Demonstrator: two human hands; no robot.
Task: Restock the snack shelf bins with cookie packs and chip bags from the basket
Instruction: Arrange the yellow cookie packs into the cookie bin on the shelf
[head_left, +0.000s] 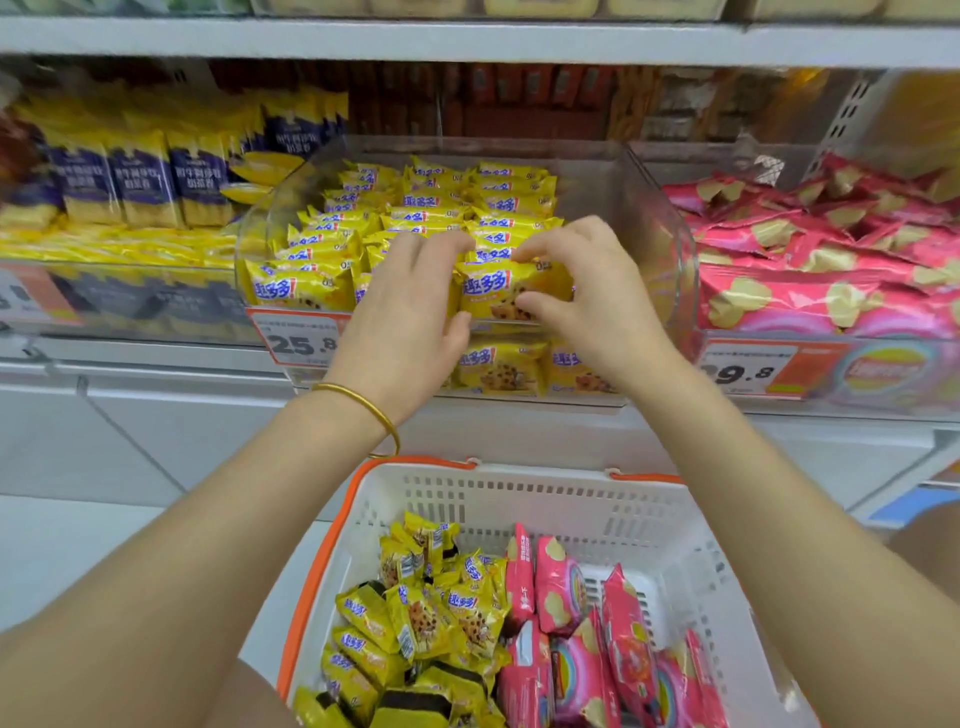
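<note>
A white basket (649, 525) with orange handles held yellow cookie packs (415, 618) on its left and pink chip bags (587, 665) on its right. Above it, the left hand (405, 306), a gold bangle (363, 405) at its wrist, and the right hand (587, 291) together pinched a single cookie pack (498, 296) at the front edge of the clear cookie bin (670, 249). Shelved chip bags (810, 270) filled the neighbouring bin to the right.

The glossy yellow foil cookie packs (415, 218) carry blue-and-white lettering and a brown-speckled cookie picture. The same yellow shows in the white slatted plastic basket (571, 509), whose rim is orange. The shiny pink chip bags (810, 291) are dotted with pale yellow crisps. The paper price tags (296, 338) are orange and white. The boxes at the shelf's back (519, 98) look reddish-brown, though blurred. The thin metal bangle (374, 408) is gold.
</note>
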